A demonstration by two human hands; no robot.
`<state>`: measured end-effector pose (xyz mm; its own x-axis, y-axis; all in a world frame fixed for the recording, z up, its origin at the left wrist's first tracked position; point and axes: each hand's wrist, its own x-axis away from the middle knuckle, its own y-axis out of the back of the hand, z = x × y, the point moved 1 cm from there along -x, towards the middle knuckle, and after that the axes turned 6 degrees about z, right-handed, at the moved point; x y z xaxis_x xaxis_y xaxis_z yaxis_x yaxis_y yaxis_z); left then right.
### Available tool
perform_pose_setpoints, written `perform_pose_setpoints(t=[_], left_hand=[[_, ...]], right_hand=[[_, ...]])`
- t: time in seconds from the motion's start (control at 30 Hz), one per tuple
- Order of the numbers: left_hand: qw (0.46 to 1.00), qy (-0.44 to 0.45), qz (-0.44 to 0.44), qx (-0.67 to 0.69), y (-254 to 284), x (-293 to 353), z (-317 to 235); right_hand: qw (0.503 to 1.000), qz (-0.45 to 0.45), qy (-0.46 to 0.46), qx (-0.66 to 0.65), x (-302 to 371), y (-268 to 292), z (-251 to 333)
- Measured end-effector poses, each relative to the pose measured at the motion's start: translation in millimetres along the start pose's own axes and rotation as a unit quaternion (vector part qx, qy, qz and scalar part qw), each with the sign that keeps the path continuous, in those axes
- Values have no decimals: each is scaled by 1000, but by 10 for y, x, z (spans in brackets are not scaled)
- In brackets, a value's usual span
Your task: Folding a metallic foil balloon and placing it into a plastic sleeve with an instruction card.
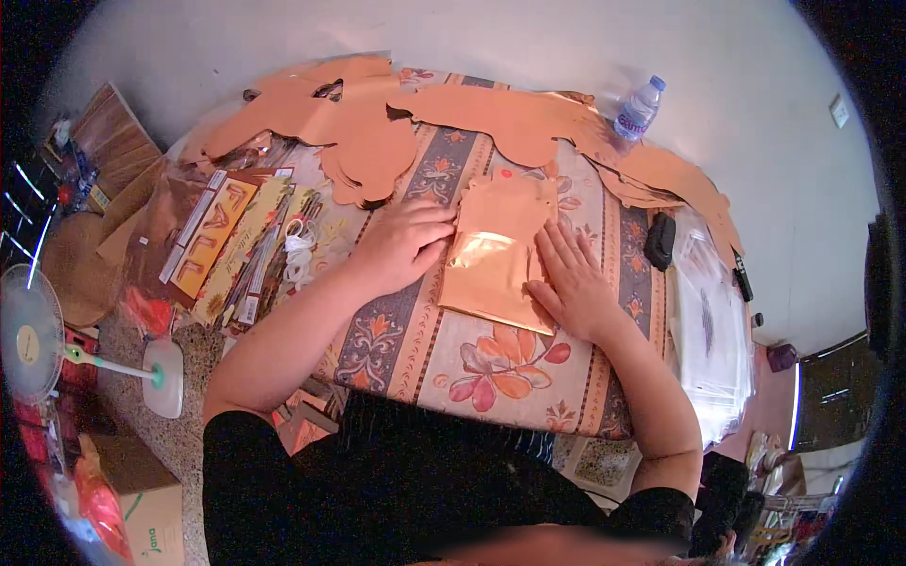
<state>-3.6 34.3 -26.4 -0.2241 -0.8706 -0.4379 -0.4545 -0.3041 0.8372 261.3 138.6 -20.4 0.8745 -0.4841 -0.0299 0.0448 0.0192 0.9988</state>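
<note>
A folded sheet of shiny copper-coloured foil or card [491,269] lies flat on the patterned tablecloth [406,363] in front of me. Its upper part looks matte with a wavy edge, while the lower part catches the light. My right hand [574,283] rests flat with fingers stretched out along the sheet's right edge. At the left edge lies my left hand [404,245], palm down and slightly bent, its fingertips touching or just beside the sheet. Nothing shows gripped in either hand. Larger copper-coloured cut-out pieces [491,118] with wavy outlines spread across the table's far side.
Printed banner packs [222,241] and a white cord bundle [300,243] lie at left. A water bottle [640,111] stands at the far right, above a black pouch [660,241] and clear plastic sleeves [713,330]. A fan [33,335] stands left of the table.
</note>
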Motion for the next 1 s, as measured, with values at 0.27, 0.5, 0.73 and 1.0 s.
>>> perform_pose_setpoints(t=[0.27, 0.5, 0.73, 1.0], left_hand=[[999, -45, 25, -6, -11, -36, -77], [970, 86, 37, 224, -5, -113, -62], [988, 103, -11, 118, -131, -117, -91], [998, 67, 5, 19, -154, -106, -196]], right_hand=[[1000, -7, 10, -1, 6, 17, 11], [1000, -17, 20, 11, -5, -21, -28], [1000, -2, 4, 5, 3, 2, 3], [1000, -4, 0, 18, 17, -54, -28]])
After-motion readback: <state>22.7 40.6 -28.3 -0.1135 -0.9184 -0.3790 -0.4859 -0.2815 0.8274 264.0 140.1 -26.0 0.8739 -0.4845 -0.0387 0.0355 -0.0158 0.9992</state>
